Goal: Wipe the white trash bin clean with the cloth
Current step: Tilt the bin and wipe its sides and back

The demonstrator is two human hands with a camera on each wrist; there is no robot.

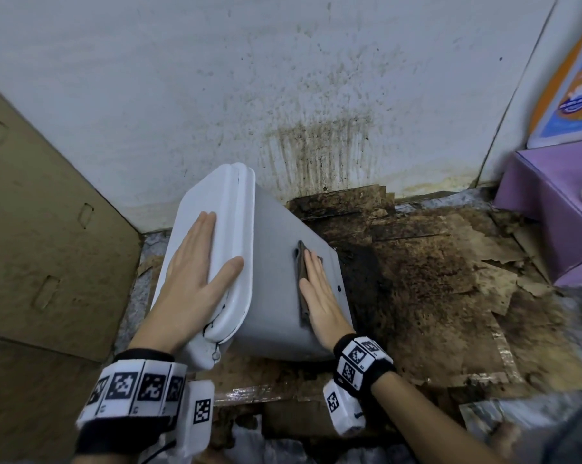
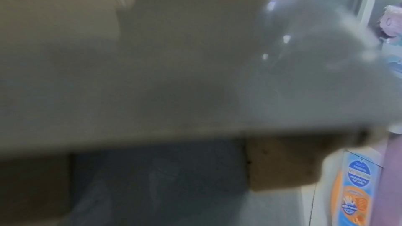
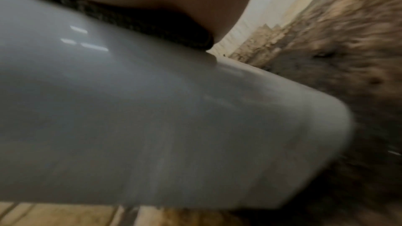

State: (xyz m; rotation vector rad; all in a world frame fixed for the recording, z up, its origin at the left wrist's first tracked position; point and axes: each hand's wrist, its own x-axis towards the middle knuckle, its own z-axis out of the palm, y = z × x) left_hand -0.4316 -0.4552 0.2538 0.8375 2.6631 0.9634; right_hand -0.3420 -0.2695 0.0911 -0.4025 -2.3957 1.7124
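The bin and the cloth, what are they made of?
The bin looks like smooth, slightly glossy white plastic: light glints off its rounded side in the right wrist view. The cloth under the right hand looks like dark brown woven fabric, with a coarse, nubbly weave up close.

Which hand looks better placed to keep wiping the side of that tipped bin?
The right hand: it presses the dark cloth flat against the white trash bin side. The left hand rests flat on the lid, apparently steadying it.

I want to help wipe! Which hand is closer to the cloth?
Right. The right hand presses flat on the dark cloth; the left hand rests apart on the bin's lid.
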